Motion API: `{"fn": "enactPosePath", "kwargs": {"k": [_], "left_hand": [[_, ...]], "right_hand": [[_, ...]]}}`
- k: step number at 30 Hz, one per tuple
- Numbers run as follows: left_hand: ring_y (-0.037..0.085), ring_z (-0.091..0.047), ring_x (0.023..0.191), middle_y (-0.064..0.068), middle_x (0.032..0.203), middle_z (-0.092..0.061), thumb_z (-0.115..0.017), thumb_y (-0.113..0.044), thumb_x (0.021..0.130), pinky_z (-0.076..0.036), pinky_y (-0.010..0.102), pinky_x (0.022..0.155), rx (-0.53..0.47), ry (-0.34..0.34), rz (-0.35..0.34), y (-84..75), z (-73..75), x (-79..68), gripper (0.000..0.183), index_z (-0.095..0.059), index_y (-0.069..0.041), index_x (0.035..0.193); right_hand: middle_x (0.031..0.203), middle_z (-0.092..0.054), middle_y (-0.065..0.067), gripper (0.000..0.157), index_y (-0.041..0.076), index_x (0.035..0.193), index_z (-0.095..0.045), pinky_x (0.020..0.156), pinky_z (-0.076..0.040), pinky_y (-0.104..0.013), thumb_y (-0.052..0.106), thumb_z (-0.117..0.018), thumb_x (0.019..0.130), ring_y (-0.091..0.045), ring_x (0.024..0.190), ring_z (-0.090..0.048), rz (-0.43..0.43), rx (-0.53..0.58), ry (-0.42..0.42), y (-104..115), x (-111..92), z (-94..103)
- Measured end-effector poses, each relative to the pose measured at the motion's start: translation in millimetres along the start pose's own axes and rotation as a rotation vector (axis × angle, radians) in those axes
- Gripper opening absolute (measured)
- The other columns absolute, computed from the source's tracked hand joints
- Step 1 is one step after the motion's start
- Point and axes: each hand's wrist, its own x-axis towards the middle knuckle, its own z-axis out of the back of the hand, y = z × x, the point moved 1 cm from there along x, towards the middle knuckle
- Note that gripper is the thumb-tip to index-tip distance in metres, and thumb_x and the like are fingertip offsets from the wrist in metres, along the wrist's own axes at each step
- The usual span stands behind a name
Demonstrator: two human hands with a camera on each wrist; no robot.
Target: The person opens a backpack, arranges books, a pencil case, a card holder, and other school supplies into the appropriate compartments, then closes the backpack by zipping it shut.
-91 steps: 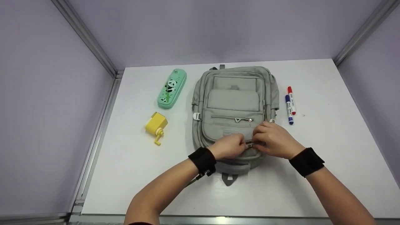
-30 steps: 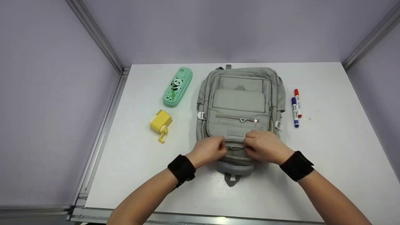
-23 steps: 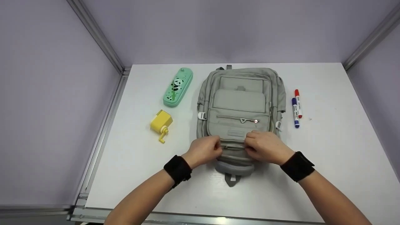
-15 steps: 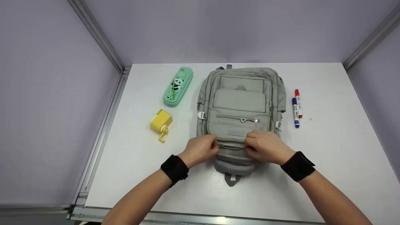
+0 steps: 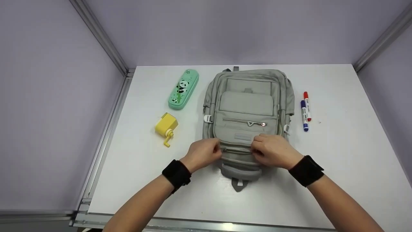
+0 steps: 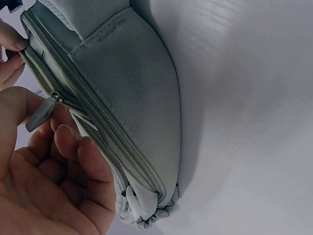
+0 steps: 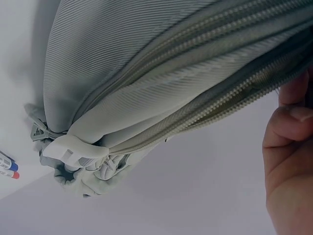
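Note:
A grey backpack (image 5: 246, 103) lies front side up on the white table, its carry handle (image 5: 241, 173) towards me. My left hand (image 5: 203, 152) is at the near left of the bag, where thumb and fingers pinch a grey zipper pull (image 6: 42, 114) hanging from its metal slider (image 6: 56, 97). To its right, my right hand (image 5: 273, 150) pinches the fabric edge by the same zipper. In the right wrist view, parted zipper teeth (image 7: 229, 105) run from these fingers along the side of the bag. The bag's inside is hidden.
Left of the bag lie a green panda pencil case (image 5: 183, 89) and a yellow pencil sharpener (image 5: 166, 124) with a crank. A blue-capped marker (image 5: 304, 115) and a red-capped marker (image 5: 307, 106) lie side by side to the right. Pale walls enclose the table (image 5: 344, 180).
My left hand has slid left along the zipper with the pull, away from the right hand, and the zipper has parted behind it. The right hand stays nearly in place lately.

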Motion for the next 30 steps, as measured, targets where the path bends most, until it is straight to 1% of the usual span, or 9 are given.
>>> {"fn": "enactPosePath", "kwargs": {"k": [3, 5, 7, 11, 15, 18, 22, 26, 30], "left_hand": [[0.009, -0.053, 0.064, -0.008, 0.075, -0.057, -0.064, -0.016, 0.09, -0.043, 0.029, 0.058, -0.015, -0.007, 0.003, -0.2, 1.2, -1.7, 0.008, -0.06, -0.02, 0.084], [0.01, -0.053, 0.064, -0.008, 0.075, -0.057, -0.064, -0.016, 0.09, -0.043, 0.029, 0.058, -0.019, -0.006, 0.006, -0.6, 2.2, -2.7, 0.008, -0.06, -0.02, 0.084], [0.01, -0.053, 0.064, -0.008, 0.075, -0.057, -0.064, -0.016, 0.091, -0.043, 0.029, 0.058, -0.018, -0.006, 0.01, -1.5, 3.0, -3.4, 0.008, -0.06, -0.02, 0.084], [0.01, -0.053, 0.064, -0.008, 0.074, -0.056, -0.064, -0.017, 0.09, -0.042, 0.029, 0.058, -0.018, -0.008, 0.016, -3.4, 3.4, -3.7, 0.009, -0.059, -0.02, 0.083], [0.01, -0.053, 0.064, -0.008, 0.074, -0.055, -0.065, -0.017, 0.09, -0.041, 0.028, 0.057, -0.009, -0.018, 0.004, -5.1, 2.9, -3.4, 0.01, -0.059, -0.02, 0.083], [0.01, -0.052, 0.064, -0.008, 0.074, -0.055, -0.065, -0.017, 0.089, -0.041, 0.028, 0.057, -0.009, -0.019, -0.005, -5.7, 2.1, -3.6, 0.01, -0.059, -0.02, 0.082], [0.01, -0.053, 0.063, -0.009, 0.073, -0.055, -0.066, -0.018, 0.089, -0.041, 0.028, 0.056, -0.005, -0.021, -0.011, -5.6, 1.2, -4.8, 0.01, -0.059, -0.021, 0.082], [0.009, -0.052, 0.062, -0.009, 0.072, -0.054, -0.065, -0.018, 0.09, -0.041, 0.028, 0.055, 0.005, -0.038, -0.028, -3.9, 1.1, -6.5, 0.012, -0.058, -0.021, 0.081], [0.009, -0.052, 0.062, -0.009, 0.071, -0.054, -0.066, -0.017, 0.09, -0.041, 0.027, 0.055, 0.02, -0.058, -0.041, -0.1, 1.8, -7.8, 0.012, -0.058, -0.021, 0.081]], "right_hand": [[0.078, -0.052, 0.007, 0.01, 0.019, 0.083, -0.065, 0.055, -0.046, -0.035, 0.018, -0.075, 0.082, -0.014, 0.067, -0.051, -0.007, 0.004, 0.013, 2, 5, 0.6], [0.078, -0.051, 0.007, 0.013, 0.02, 0.084, -0.065, 0.056, -0.045, -0.036, 0.024, -0.077, 0.083, -0.014, 0.067, -0.051, -0.014, 0.004, 0.036, 6, 11, 0.5], [0.079, -0.051, 0.007, 0.017, 0.02, 0.085, -0.065, 0.056, -0.045, -0.036, 0.029, -0.079, 0.084, -0.015, 0.068, -0.05, -0.015, 0.001, 0.062, 12, 19, -0.6], [0.08, -0.051, 0.004, 0.023, 0.017, 0.084, -0.064, 0.055, -0.045, -0.037, 0.033, -0.081, 0.085, -0.018, 0.069, -0.051, 0.001, -0.018, 0.088, 24, 37, -6.0], [0.077, -0.051, 0.002, 0.026, 0.014, 0.078, -0.062, 0.052, -0.043, -0.038, 0.03, -0.082, 0.083, -0.021, 0.067, -0.051, 0.001, -0.061, 0.083, 34, 51, -12.3], [0.074, -0.051, 0.001, 0.026, 0.014, 0.072, -0.058, 0.05, -0.043, -0.038, 0.023, -0.081, 0.081, -0.022, 0.064, -0.051, -0.021, -0.089, 0.073, 37, 56, -16.9], [0.07, -0.051, 0.0, 0.026, 0.013, 0.07, -0.054, 0.048, -0.043, -0.037, 0.014, -0.077, 0.081, -0.021, 0.059, -0.051, -0.03, -0.097, 0.039, 40, 56, -22.6], [0.068, -0.051, 0.0, 0.025, 0.013, 0.07, -0.052, 0.045, -0.043, -0.037, 0.012, -0.075, 0.081, -0.019, 0.053, -0.049, -0.015, -0.097, 0.005, 41, 54, -26.2], [0.068, -0.049, 0.002, 0.025, 0.013, 0.071, -0.051, 0.044, -0.043, -0.035, 0.01, -0.074, 0.082, -0.015, 0.05, -0.044, -0.012, -0.097, 0.007, 41, 54, -25.6]]}}
